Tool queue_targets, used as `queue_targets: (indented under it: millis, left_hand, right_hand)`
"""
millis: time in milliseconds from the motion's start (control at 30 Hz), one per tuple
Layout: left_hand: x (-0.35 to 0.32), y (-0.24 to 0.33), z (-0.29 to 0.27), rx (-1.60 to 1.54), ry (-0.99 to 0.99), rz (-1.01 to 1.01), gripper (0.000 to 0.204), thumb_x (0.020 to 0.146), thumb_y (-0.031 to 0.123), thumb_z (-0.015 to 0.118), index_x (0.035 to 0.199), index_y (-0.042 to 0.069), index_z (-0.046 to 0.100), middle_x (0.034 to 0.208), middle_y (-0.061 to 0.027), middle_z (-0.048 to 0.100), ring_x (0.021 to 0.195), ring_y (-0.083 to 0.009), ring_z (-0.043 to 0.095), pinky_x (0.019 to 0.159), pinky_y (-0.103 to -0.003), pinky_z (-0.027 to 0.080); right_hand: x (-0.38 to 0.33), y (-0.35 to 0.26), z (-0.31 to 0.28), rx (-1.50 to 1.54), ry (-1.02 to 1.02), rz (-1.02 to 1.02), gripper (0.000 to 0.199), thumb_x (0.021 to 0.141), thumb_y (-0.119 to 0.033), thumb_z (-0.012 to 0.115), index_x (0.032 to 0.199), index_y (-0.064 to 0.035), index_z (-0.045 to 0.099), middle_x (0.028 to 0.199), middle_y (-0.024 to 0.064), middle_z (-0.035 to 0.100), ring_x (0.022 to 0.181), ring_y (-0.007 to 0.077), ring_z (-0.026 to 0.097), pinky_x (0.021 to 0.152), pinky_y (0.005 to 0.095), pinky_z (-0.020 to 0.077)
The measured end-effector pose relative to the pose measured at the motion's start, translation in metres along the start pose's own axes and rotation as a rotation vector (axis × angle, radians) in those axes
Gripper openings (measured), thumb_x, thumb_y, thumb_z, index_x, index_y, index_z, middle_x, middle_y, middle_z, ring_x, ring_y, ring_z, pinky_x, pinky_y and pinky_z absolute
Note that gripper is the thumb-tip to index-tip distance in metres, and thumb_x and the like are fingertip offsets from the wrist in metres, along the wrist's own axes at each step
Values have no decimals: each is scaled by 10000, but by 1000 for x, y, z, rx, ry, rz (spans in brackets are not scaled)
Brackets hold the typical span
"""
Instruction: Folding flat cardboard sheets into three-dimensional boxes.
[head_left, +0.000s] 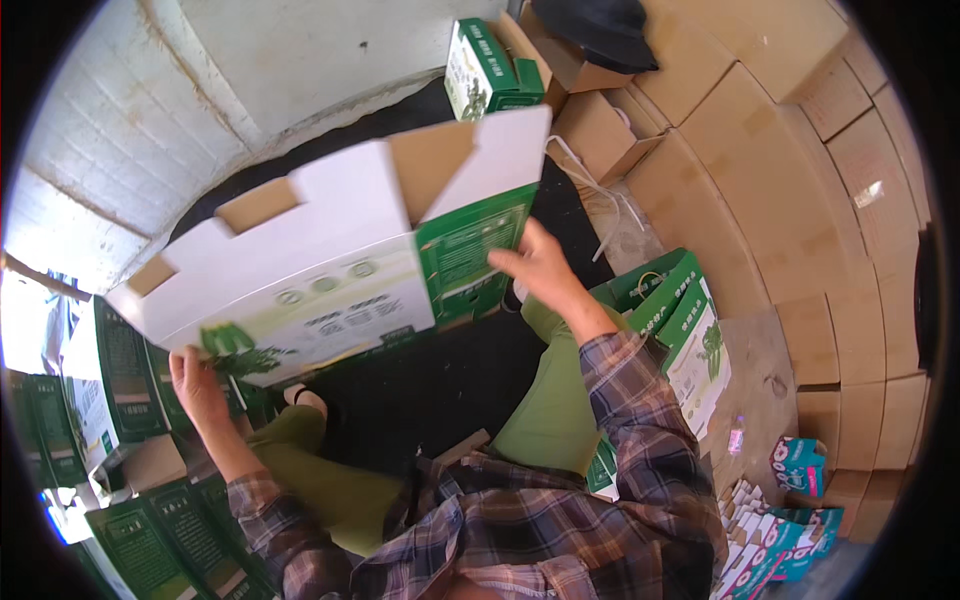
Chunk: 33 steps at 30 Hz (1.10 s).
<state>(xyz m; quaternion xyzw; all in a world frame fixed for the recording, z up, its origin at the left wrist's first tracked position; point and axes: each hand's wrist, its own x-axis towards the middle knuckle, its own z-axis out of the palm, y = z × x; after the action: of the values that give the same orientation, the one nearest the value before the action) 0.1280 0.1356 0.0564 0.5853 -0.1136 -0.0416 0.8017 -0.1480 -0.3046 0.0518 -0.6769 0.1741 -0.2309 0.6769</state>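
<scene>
A partly unfolded green-and-white printed cardboard carton (350, 315) is held up in front of me, tilted, its white flaps standing up along the top and brown inner card showing between them. Radish-like vegetables are printed on its side. My left hand (198, 392) pinches its lower left corner. At the carton's right end, my right hand (545, 268) grips the edge of the green panel, with the thumb on the printed face and the other fingers partly hidden behind it. Both of my knees are spread below the carton.
Stacked green cartons (125, 395) stand at my left. Flattened green-and-white cartons (690, 340) lean by my right leg. Brown boxes (765, 185) are piled along the right. A finished-looking green box (490, 70) and a black hat (595, 30) sit at the back. Teal packages (800, 465) lie lower right.
</scene>
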Motion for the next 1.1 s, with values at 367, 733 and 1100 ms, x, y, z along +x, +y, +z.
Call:
queue_targets:
  millis: [367, 733, 1100]
  left_hand:
    - [-63, 0, 94, 145, -202, 27, 370, 871, -22, 620, 1225, 33, 529, 1154, -43, 606, 1057, -134, 548, 950, -295, 420]
    - [-60, -4, 92, 198, -199, 21, 338, 854, -54, 582, 1156, 64, 488, 1109, -27, 553, 1041, -117, 514, 947, -286, 398]
    - [-42, -45, 87, 280, -102, -144, 86, 928, 69, 579, 1012, 60, 565, 936, 29, 550, 887, -62, 503, 791, -219, 412]
  right_hand:
    - [49, 54, -25, -61, 467, 138, 1139, 757, -358, 792, 1516, -192, -41, 1510, 113, 227, 1320, 322, 346, 903, 604, 374]
    - [48, 44, -14, 130, 355, 99, 728, 825, -55, 528, 1469, -89, 189, 1316, 85, 440, 1162, 212, 499, 883, 402, 489]
    - [34, 44, 10, 290, -85, 245, 786, 708, 61, 410, 1479, -13, 273, 1485, 132, 381, 1337, 200, 408, 1064, 296, 338]
